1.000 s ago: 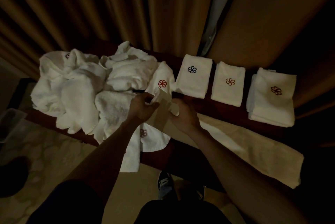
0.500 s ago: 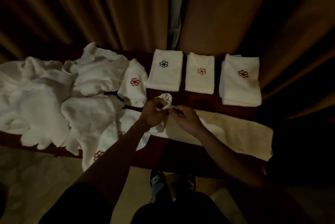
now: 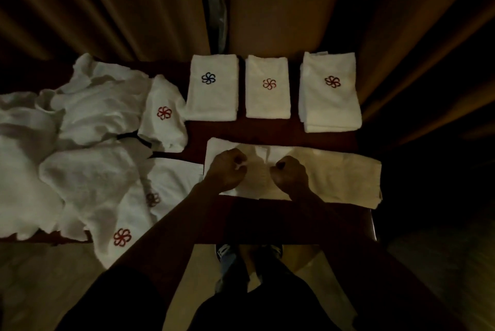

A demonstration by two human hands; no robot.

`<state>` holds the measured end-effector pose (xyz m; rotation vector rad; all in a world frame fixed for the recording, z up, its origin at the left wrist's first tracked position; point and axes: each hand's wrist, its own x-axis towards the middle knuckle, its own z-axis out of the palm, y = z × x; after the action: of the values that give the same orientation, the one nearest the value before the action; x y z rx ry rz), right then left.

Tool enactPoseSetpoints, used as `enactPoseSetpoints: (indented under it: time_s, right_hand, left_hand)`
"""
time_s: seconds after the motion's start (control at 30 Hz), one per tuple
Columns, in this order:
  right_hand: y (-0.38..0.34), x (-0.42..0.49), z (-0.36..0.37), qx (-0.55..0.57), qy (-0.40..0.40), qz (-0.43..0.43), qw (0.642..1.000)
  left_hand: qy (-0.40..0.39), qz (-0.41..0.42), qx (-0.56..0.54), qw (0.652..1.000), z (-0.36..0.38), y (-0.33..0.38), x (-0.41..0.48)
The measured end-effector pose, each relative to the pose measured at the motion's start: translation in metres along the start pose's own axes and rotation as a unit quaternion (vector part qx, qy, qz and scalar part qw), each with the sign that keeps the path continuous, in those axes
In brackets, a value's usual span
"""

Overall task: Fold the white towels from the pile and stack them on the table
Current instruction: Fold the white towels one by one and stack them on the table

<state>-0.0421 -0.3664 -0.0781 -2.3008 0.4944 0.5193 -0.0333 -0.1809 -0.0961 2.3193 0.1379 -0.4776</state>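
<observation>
Dim curtains [image 3: 107,9] hang behind our dark red worktop [image 3: 267,127]. Our left hand [image 3: 227,170] and right hand [image 3: 290,176] each have a curled grip pinching the flat towel [image 3: 337,178], probably to square its fold. The unfolded pile [image 3: 88,140] lies left of the grip, and the folded stacks [image 3: 330,95] lie beyond it.

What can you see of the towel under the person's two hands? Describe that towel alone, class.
The towel is a long, off-white strip of soft, terry-looking cloth, spread flat along the near edge of the dark table. The left hand and right hand grip its left half with curled fingers, and a small crease rises between them. No emblem shows.
</observation>
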Motion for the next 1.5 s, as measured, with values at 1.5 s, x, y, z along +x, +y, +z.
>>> enactPoseSetpoints:
  time_s: [1.5]
  right_hand:
    - [0.014, 0.008, 0.04, 0.031, 0.009, 0.061, 0.998]
  left_hand:
    - [0.048, 0.067, 0.094, 0.992, 0.017, -0.049, -0.002]
